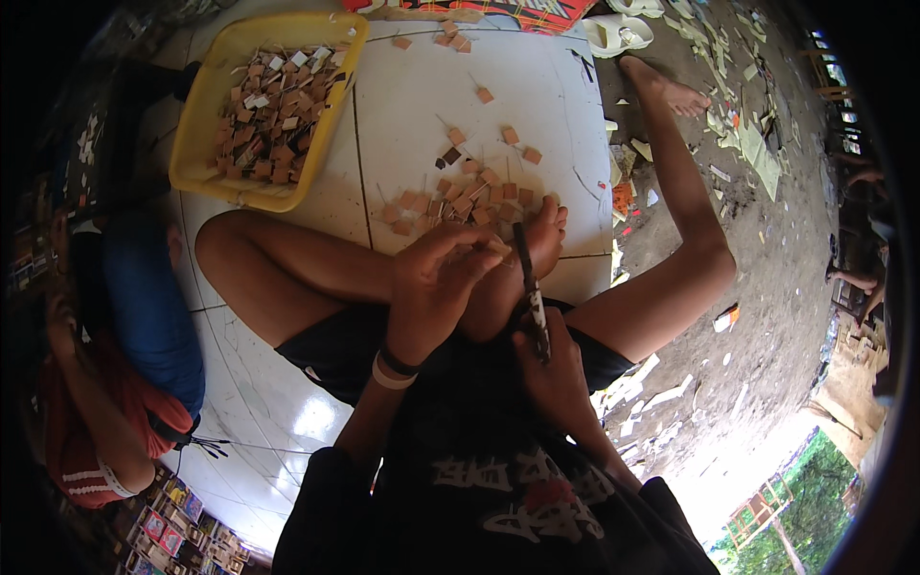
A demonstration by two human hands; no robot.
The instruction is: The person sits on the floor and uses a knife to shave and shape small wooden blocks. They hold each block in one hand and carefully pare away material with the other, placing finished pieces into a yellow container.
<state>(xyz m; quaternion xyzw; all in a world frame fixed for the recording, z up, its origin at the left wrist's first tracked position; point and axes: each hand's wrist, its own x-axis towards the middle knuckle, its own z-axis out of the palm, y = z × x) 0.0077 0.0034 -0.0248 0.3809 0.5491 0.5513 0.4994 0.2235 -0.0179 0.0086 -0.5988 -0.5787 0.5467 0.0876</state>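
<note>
My left hand [433, 283] is raised over my crossed leg, thumb and fingertips pinched on a small pale piece [500, 249] that they mostly cover. In my right hand [554, 372] is a long, narrow dark tool [527, 266], its lower part mottled white and brown. It stands nearly upright, its tip just right of the left fingertips; whether it touches the piece I cannot tell. Beyond my hands, a loose pile of small square brown pieces [462, 204] lies on the white tiles, some with thin pins sticking out.
A yellow plastic basket [182, 158] full of similar square pieces stands at the far left. Another person [96, 422] sits close on my left. The tiled floor [412, 105] ends at the right, where dirt ground [776, 230] is strewn with scraps. White sandals [618, 36] lie at the top.
</note>
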